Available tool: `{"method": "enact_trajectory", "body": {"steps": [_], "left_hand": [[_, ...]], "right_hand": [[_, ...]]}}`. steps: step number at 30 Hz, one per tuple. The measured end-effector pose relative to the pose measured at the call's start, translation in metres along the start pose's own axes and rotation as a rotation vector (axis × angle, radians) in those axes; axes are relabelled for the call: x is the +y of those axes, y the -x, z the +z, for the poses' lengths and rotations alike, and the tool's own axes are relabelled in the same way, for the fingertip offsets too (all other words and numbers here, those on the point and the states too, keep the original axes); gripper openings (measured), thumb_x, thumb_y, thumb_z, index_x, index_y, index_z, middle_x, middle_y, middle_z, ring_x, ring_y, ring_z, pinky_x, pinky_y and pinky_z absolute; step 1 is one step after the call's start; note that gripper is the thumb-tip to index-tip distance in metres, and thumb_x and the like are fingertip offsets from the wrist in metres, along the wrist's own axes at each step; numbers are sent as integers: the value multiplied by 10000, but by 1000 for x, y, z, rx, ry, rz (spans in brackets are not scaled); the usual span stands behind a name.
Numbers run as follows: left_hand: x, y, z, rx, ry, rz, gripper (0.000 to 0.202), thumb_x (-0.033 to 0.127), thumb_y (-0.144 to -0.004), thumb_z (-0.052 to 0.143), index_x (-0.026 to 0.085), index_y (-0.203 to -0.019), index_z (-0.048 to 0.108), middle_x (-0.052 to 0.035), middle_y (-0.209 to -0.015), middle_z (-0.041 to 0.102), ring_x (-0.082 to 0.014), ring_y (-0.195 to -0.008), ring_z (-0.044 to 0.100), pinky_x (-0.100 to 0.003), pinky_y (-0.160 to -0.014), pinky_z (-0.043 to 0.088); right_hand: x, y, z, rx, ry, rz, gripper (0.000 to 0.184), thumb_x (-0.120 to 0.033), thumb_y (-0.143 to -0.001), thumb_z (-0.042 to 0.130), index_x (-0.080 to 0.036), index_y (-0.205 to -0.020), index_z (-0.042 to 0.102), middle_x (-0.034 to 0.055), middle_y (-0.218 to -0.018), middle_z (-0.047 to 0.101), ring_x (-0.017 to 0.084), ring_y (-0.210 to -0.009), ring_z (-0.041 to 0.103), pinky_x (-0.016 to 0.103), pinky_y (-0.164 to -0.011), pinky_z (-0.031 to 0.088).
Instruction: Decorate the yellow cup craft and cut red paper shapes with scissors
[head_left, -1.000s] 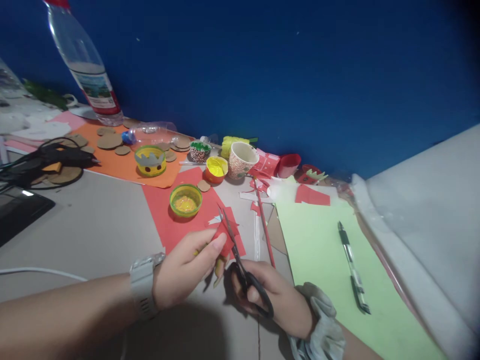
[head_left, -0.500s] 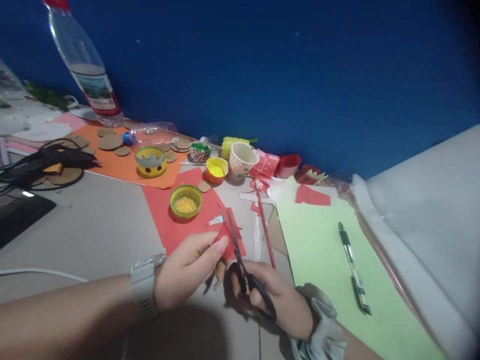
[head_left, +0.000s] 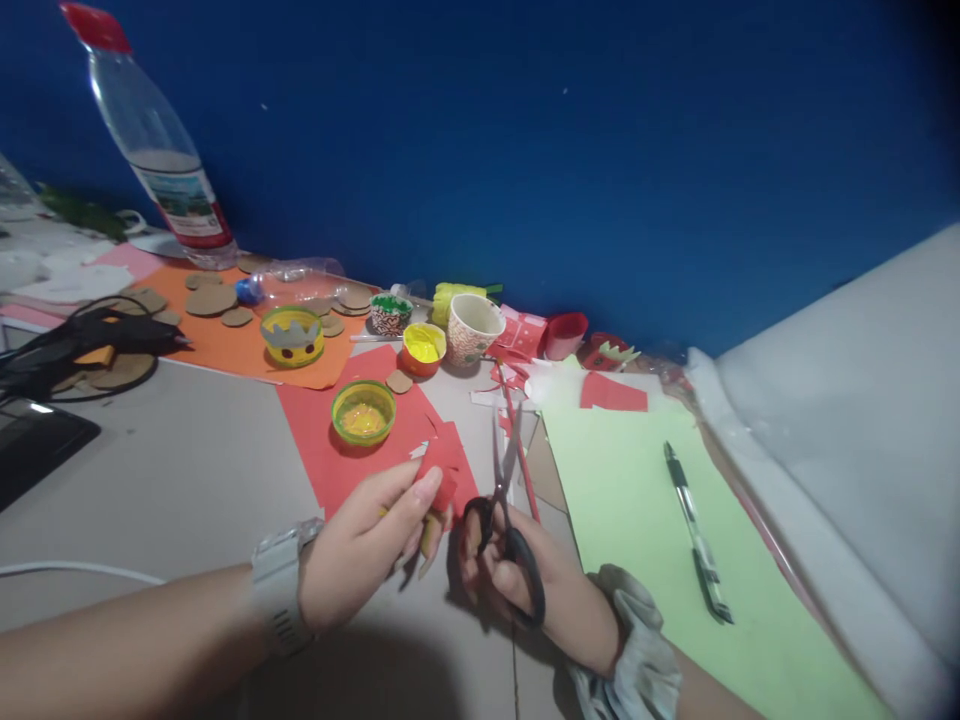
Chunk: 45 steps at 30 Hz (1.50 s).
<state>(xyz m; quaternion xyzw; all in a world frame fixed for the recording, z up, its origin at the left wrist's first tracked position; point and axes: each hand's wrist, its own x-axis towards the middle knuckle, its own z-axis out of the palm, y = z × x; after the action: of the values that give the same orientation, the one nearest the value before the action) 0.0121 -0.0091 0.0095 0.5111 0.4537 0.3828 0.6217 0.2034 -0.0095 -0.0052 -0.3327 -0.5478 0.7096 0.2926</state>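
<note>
Between thumb and fingers, my left hand (head_left: 375, 535) pinches a small piece of red paper (head_left: 442, 472). Something yellowish shows under those fingers; I cannot make out what it is. My right hand (head_left: 525, 575) has its fingers through the black handles of a pair of scissors (head_left: 500, 490). The blades are slightly apart, point away from me and stand just right of the red piece, not touching it. Beyond my left hand, a sheet of red paper (head_left: 307, 420) lies on the table, bearing a green-rimmed yellow bowl (head_left: 364, 412).
A green sheet (head_left: 607, 480) with a pen (head_left: 697, 530) lies at right. Behind are a patterned paper cup (head_left: 474, 330), a crown-decorated yellow cup (head_left: 292, 338) and a red pencil-like stick (head_left: 525, 460). A tall bottle (head_left: 176, 190) and a glue gun (head_left: 112, 335) are at left.
The scissors have moved right, away from the red piece, and their blades now point more upright. My left hand still holds the paper. The whole view has shifted slightly.
</note>
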Motion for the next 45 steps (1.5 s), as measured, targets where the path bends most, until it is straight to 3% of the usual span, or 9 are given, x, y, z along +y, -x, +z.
{"method": "enact_trajectory", "body": {"steps": [5,12,25,32,37,45], "left_hand": [[3,0,-3,-170,-150,6,419,448,-965,412,179,-651,481,28,-571,521,-93,-504,462,-220,-514,386],[0,-2,-2,-206,-213,-45,389,430,-978,396,178,-710,523,23,-598,564,-104,-552,508,-210,-579,428],[3,-5,-2,-257,-248,-35,358,402,-985,389,185,-761,565,29,-613,577,-116,-585,520,-213,-607,428],[4,-2,-2,-181,-191,-48,377,421,-989,367,192,-741,535,24,-610,572,-122,-570,492,-235,-599,422],[4,-1,-2,-198,-185,-41,391,427,-990,364,190,-719,517,20,-615,566,-121,-580,498,-244,-618,429],[2,-3,-3,-211,-209,-47,377,426,-982,388,190,-721,523,33,-607,549,-113,-571,510,-231,-600,435]], "right_hand": [[-1,-4,-1,167,-127,92,438,-563,-814,669,-175,-901,484,-38,-632,563,31,-353,347,161,-323,258],[-11,-5,3,249,-218,125,372,-452,-794,728,-162,-907,524,-42,-601,597,19,-361,348,145,-338,232],[-8,-5,2,281,-240,69,303,-402,-839,700,-159,-870,522,-21,-658,636,9,-348,333,137,-320,229],[-11,-5,3,292,-223,44,322,-442,-863,661,-153,-820,523,-27,-657,614,1,-342,321,149,-336,217],[-10,-7,2,290,-216,23,353,-479,-892,610,-143,-816,533,-28,-609,596,12,-335,331,160,-343,264],[-11,-5,3,230,-237,87,279,-406,-865,672,-162,-884,540,-16,-646,636,3,-336,331,138,-337,243]]}}
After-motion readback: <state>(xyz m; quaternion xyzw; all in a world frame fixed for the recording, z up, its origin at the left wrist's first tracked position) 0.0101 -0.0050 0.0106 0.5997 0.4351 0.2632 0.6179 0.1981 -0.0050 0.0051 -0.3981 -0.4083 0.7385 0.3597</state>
